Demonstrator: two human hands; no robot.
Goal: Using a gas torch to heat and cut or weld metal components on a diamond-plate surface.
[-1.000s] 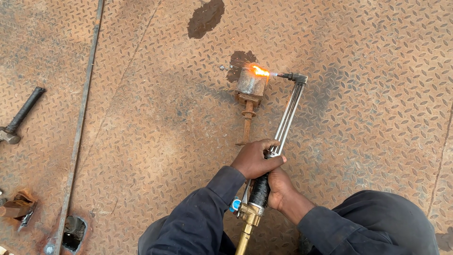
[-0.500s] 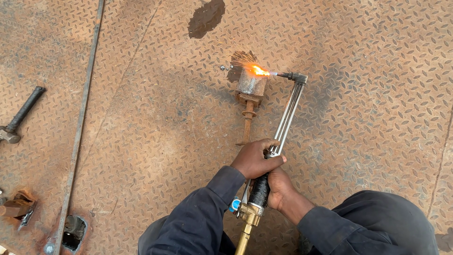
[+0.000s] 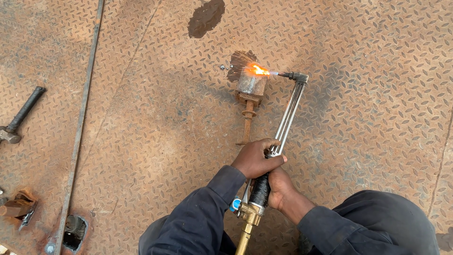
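Cutting torch [image 3: 283, 127] gripped two-handed. Left hand [image 3: 257, 158] wraps closed around the tube base just above the black handle; right hand [image 3: 278, 189] is clamped round the handle itself, directly under the left. Torch tubes run up and away from the hands to the bent tip, flame [image 3: 258, 70] playing on the top edge of a rusty cylindrical part [image 3: 250, 87] standing on a threaded stem, just beyond the left hand. All on rusty checker plate floor [image 3: 141, 118]. Hammer [image 3: 21, 115] well off to the left.

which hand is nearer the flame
Left. The left hand grips the torch higher up its tubes, closer to the flame; the right hand holds the black handle behind it.
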